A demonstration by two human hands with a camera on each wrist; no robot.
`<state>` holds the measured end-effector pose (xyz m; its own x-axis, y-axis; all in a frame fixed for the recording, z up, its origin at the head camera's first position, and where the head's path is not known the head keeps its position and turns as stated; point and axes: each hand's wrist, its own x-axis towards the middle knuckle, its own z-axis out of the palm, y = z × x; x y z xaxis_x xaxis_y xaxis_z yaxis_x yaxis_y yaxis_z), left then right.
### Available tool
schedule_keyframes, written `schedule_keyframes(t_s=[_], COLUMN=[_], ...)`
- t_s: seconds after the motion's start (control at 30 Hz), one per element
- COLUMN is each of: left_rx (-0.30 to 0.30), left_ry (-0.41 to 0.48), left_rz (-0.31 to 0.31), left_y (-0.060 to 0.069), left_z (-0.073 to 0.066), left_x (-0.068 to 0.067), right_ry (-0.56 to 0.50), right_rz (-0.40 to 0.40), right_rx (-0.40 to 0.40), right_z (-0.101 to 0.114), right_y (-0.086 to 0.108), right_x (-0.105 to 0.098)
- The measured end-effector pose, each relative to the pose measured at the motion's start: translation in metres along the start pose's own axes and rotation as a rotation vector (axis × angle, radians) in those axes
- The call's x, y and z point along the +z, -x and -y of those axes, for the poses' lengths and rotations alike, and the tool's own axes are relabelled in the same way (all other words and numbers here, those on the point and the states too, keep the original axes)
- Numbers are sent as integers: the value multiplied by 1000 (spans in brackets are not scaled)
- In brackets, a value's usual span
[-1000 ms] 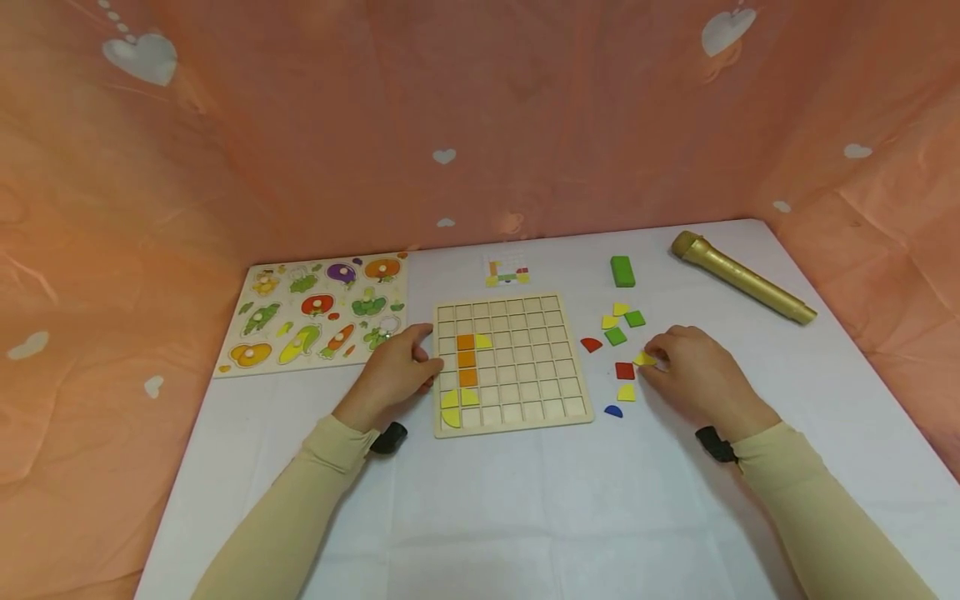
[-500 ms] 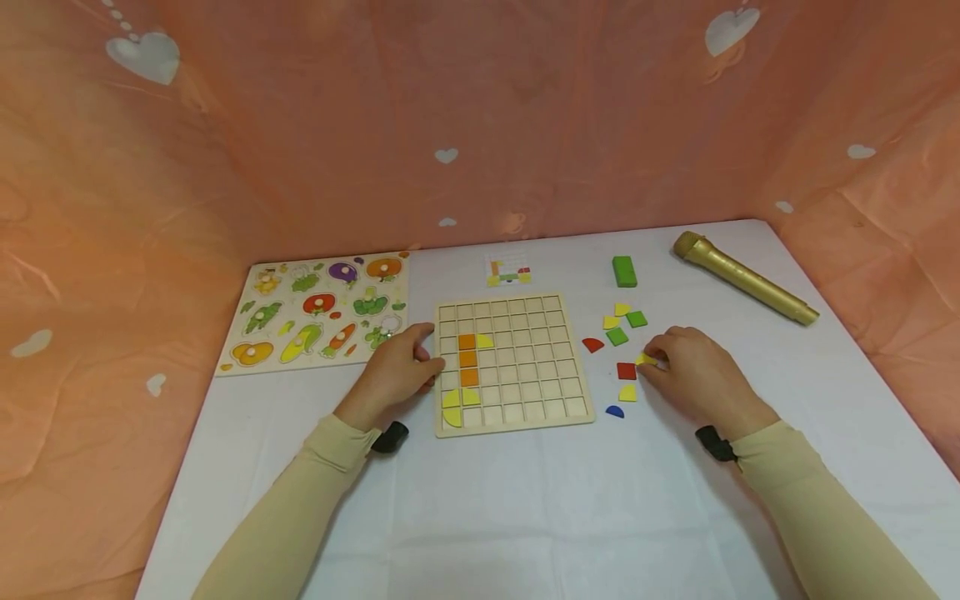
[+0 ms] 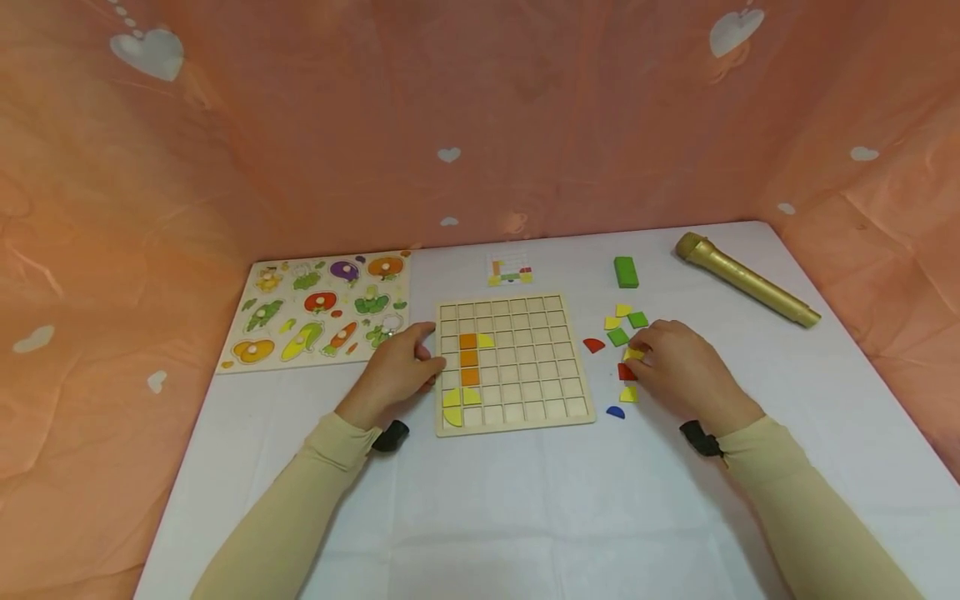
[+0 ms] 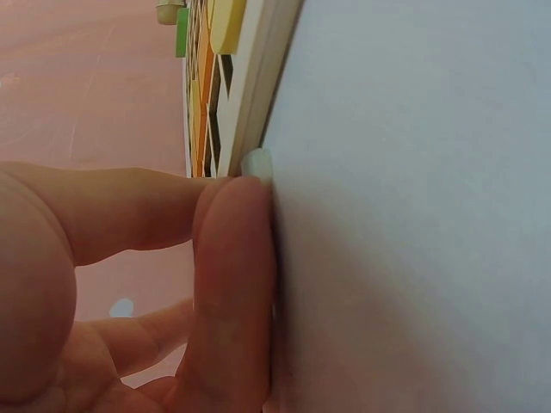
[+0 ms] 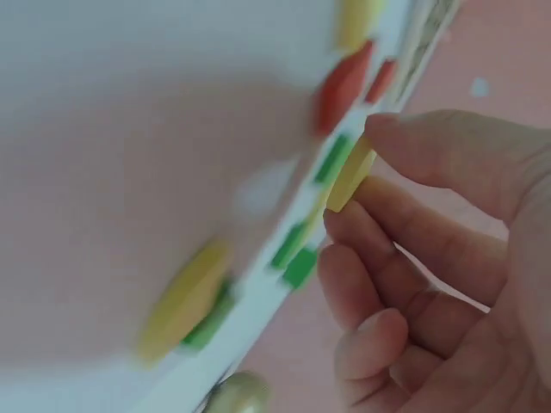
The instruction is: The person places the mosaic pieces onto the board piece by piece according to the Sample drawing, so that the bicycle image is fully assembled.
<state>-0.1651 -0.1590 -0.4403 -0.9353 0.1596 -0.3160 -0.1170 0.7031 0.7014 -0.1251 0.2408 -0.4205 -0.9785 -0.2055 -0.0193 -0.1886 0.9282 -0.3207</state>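
The left hand (image 3: 395,372) touches the left edge of a wooden grid board (image 3: 525,358) with thumb and finger; the left wrist view shows its fingertips against the board's rim (image 4: 263,77). On the board lie orange squares (image 3: 468,358) in a column, a yellow piece (image 3: 486,341) beside the top one, and several yellow quarter pieces (image 3: 452,415) at lower left. The right hand (image 3: 684,367) pinches a yellow piece (image 5: 351,175) between thumb and fingers, above a red square (image 3: 626,372) that it partly hides in the head view.
Around the right hand lie green squares (image 3: 618,337), yellow pieces (image 3: 628,394), a red quarter piece (image 3: 594,345) and a blue piece (image 3: 616,412). Farther back are a green block (image 3: 626,272), a gold microphone (image 3: 748,280) and a pattern card (image 3: 510,268). A vegetable puzzle (image 3: 315,312) is at back left.
The right hand has lifted the yellow piece and moved a little to the left with it, over the red square. The left hand has stayed at the board's edge.
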Motion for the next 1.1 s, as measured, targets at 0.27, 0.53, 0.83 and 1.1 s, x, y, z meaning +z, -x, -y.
schedule_keyframes(t_s=[0.27,0.53,0.83,1.1], left_rx=[5,6,-22,0], left_ry=[0,-22,31,-5], left_rz=[2,-3,11,-6], left_y=[0,0,-1,0], left_z=[0,0,-1,2], left_x=[0,-1,-1,-2], right_ry=[-18,-19,-46,-13], right_rz=[-23,27,82,52], right_rx=[-246,-393,-508,-548], right_z=[56,122,162,169], right_y=[-11,-21,-22,-22], right_x=[18,40,60,69])
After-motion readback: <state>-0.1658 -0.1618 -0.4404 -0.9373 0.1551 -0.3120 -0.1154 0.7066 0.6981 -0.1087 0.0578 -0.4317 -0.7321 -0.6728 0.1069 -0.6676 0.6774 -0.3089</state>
